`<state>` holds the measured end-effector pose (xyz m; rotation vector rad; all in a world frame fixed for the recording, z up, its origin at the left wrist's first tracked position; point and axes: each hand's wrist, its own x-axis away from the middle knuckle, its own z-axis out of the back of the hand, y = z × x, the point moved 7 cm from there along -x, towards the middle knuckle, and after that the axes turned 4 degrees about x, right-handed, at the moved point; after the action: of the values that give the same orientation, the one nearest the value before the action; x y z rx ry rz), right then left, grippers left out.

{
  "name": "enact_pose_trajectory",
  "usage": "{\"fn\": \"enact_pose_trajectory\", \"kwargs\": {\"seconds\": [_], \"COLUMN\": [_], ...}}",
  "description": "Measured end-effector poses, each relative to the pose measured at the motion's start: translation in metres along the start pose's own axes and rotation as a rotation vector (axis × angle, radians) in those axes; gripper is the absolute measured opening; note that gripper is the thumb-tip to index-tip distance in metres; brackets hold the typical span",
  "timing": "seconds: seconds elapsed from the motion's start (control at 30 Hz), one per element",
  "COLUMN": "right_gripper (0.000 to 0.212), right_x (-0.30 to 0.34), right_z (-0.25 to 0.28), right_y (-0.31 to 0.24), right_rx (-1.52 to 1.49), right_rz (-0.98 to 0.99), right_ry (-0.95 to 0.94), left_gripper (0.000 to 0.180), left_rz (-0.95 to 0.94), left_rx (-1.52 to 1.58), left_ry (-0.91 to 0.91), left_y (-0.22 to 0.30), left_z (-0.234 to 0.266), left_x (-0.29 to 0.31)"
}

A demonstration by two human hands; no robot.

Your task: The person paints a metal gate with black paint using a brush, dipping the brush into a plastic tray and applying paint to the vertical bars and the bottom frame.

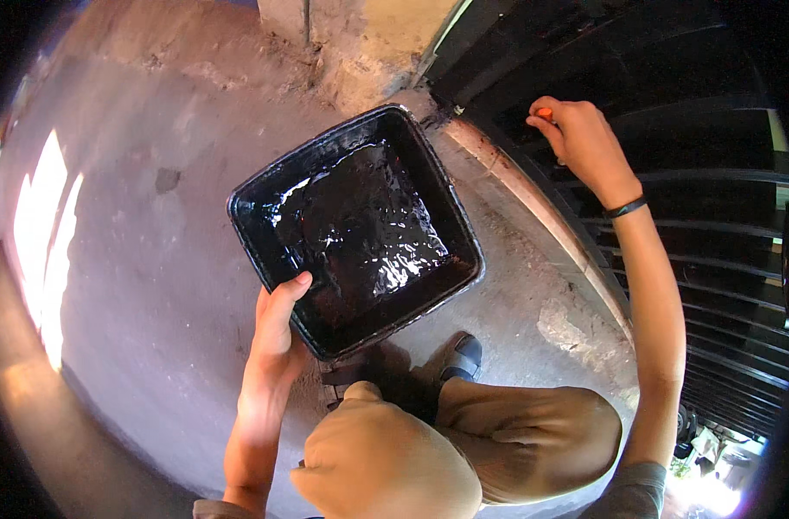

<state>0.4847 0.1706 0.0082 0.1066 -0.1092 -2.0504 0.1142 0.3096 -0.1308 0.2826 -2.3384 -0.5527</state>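
My left hand (pixel 282 316) is closed on the near-left rim of a square black basin (pixel 463 259), thumb over the inside edge and fingers hidden beneath. Dark, glossy, rippled liquid (pixel 351 216) lies in the basin and throws back bright glints. Raised at the far right, my right hand (pixel 580 143) is in front of a black slatted metal panel (pixel 705 143). Its fingers are closed on a small orange thing (pixel 545 113), mostly hidden by the hand, so its kind does not show.
Below the basin are my bent knees (pixel 394 458) and a dark shoe (pixel 463 356) on the grey concrete floor (pixel 143 285). A narrow ledge (pixel 541 216) runs along the foot of the panel. A worn wall corner (pixel 368 43) stands at the back.
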Motion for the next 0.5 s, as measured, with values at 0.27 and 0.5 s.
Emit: {"fn": "enact_pose_trajectory", "kwargs": {"seconds": [0.27, 0.5], "right_gripper": [0.017, 0.016], "right_x": [-0.001, 0.002], "right_z": [0.061, 0.084], "right_y": [-0.017, -0.037], "right_rx": [0.164, -0.105], "right_rz": [0.094, -0.025], "right_ry": [0.058, -0.014], "left_gripper": [0.056, 0.055], "left_rz": [0.013, -0.015], "left_rx": [0.024, -0.003], "left_ry": [0.030, 0.008], "left_y": [0.002, 0.004], "left_z": [0.002, -0.001], "left_x": [0.001, 0.000]}}
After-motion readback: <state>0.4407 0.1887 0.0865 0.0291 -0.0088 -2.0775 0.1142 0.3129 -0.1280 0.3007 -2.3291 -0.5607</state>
